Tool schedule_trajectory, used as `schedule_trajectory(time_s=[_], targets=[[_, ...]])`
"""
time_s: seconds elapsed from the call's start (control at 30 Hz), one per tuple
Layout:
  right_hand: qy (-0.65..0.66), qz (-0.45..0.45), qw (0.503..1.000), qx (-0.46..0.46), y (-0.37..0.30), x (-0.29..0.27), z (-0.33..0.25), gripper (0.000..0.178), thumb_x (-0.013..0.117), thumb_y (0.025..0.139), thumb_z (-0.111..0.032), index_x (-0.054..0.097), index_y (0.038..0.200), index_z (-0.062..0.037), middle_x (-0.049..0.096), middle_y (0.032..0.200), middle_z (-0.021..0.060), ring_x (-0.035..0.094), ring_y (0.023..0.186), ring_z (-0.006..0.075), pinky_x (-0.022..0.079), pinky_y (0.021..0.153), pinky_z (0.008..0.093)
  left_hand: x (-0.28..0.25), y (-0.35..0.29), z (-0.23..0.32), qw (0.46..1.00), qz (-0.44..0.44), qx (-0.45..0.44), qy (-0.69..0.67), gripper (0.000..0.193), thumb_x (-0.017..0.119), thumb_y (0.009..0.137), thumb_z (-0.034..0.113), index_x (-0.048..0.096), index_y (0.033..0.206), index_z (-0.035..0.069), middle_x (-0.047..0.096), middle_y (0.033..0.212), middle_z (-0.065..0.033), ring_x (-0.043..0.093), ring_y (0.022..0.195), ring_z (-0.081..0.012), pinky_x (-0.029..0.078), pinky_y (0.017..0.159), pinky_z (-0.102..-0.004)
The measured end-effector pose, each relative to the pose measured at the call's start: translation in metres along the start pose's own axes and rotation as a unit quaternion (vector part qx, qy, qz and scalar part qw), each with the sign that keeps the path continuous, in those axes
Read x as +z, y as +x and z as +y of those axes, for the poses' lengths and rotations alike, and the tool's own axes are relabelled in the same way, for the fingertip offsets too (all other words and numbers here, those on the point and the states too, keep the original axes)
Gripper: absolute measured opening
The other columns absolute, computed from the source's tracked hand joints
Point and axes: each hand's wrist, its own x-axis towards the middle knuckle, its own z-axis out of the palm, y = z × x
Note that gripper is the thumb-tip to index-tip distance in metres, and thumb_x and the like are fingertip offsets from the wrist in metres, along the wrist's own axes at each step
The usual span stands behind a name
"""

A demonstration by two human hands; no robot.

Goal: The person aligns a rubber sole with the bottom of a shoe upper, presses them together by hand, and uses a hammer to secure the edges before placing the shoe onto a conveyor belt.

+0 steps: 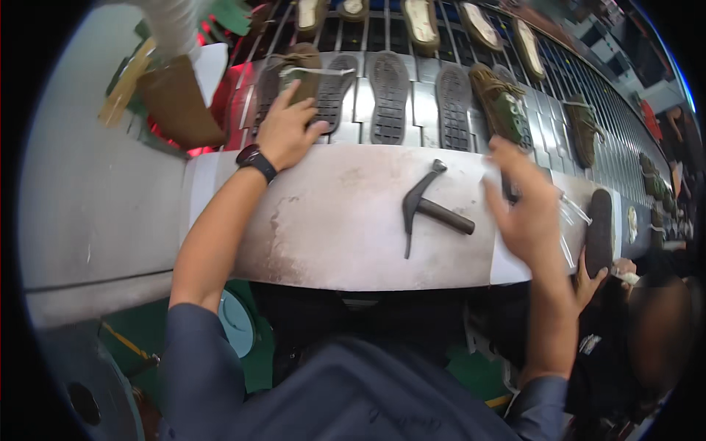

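Observation:
My left hand (290, 126) reaches over the near edge of the conveyor with its fingers spread. Its fingertips lie on or just over a green-brown shoe (300, 62) with a pale lace and a dark sole (336, 95) beside it. My right hand (526, 202) is blurred by motion above the right part of the worktable, thumb and fingers apart, nothing visible between them. Just beyond it, a green laced shoe (501, 106) stands on the conveyor. A dark thing under the right hand is mostly hidden. Between my hands a hammer (423, 206) lies on the worktable (331, 220).
More dark soles (389, 95) lie along the slatted metal conveyor (424, 95). Behind them, several shoes with pale insoles (421, 22) stand on a rack. At right, another person's hand (586, 283) holds a dark sole (600, 228). A brown panel (180, 103) stands at left.

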Motion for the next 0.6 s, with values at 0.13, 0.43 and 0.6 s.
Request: schedule_trajectory(time_s=[0.13,0.43,0.6], targets=[[-0.142,-0.126,0.965,0.181,0.081,-0.031,0.142,0.041,0.074,0.093,-0.03,0.076,0.119,0.0013,0.077,0.117,0.0242,0.074,0.11,0.0397,0.057,0.098,0.0461,-0.01,-0.014,0.027,0.998,0.02,-0.01,-0.066,0.045,0.073,0.099,0.027,0.07,0.132,-0.005,0.058,0.154,-0.0242,0.04,0.154,-0.0424,0.035,0.126,-0.0491],[-0.274,-0.328,0.859,0.281,0.084,0.038,0.324,0.082,0.083,0.08,-0.059,0.072,0.118,0.0131,0.074,0.117,0.0327,0.073,0.114,0.0424,0.057,0.101,0.0486,-0.036,-0.121,0.1,0.982,-0.161,-0.047,-0.084,0.083,0.076,0.093,0.03,0.042,0.163,0.004,0.025,0.175,-0.0253,0.024,0.161,-0.0462,0.016,0.129,-0.0644],[-0.344,-0.257,0.824,0.371,0.088,0.047,0.328,0.059,0.079,0.085,-0.039,0.073,0.118,0.0095,0.071,0.128,0.0321,0.071,0.122,0.0405,0.056,0.107,0.0457,-0.033,-0.112,0.096,0.986,-0.149,-0.043,-0.06,0.083,0.074,0.094,0.033,0.04,0.164,0.004,0.024,0.175,-0.0256,0.024,0.161,-0.0464,0.014,0.129,-0.0656]])
